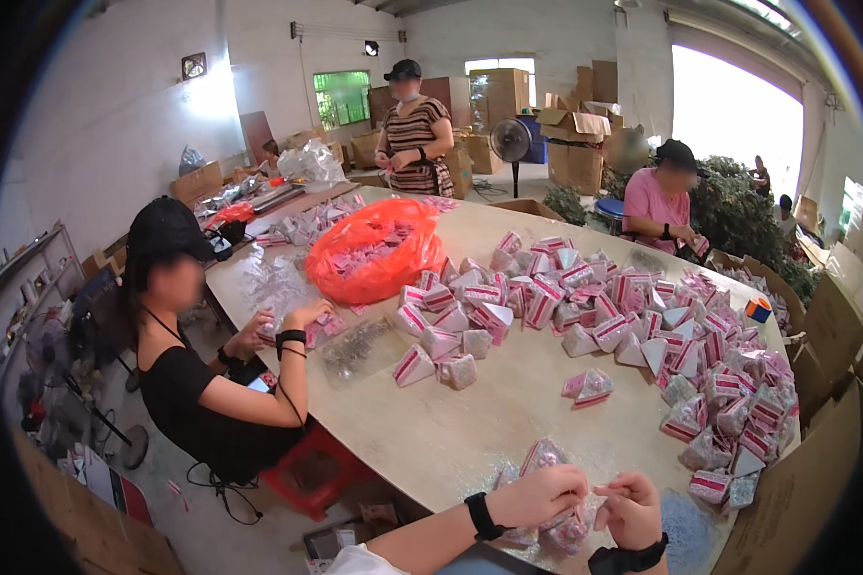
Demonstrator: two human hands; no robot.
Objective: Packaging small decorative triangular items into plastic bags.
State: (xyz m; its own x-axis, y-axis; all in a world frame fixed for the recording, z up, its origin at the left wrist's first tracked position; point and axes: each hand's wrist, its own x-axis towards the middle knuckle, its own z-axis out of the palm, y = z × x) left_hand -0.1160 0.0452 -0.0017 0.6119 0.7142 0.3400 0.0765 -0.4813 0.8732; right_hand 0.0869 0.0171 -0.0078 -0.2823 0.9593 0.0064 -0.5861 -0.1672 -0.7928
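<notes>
At the near edge of the large pale table point(470, 422), my left hand point(539, 494) and my right hand point(631, 508) are close together, fingers closed on a small clear packet point(566, 529) with pink contents. Both wrists wear black bands. Another clear packet point(543, 454) lies just beyond my left hand. A single pink-and-white pyramid packet point(588, 386) sits further out on the table.
Several pink-and-white packets point(642, 326) are heaped across the table's right and middle. A red plastic bag point(379, 251) of packets sits at the far left. A person in black point(211, 383) sits at the left edge; two more people point(414, 129) point(664, 201) work at the far side. Cardboard boxes point(834, 326) stand right.
</notes>
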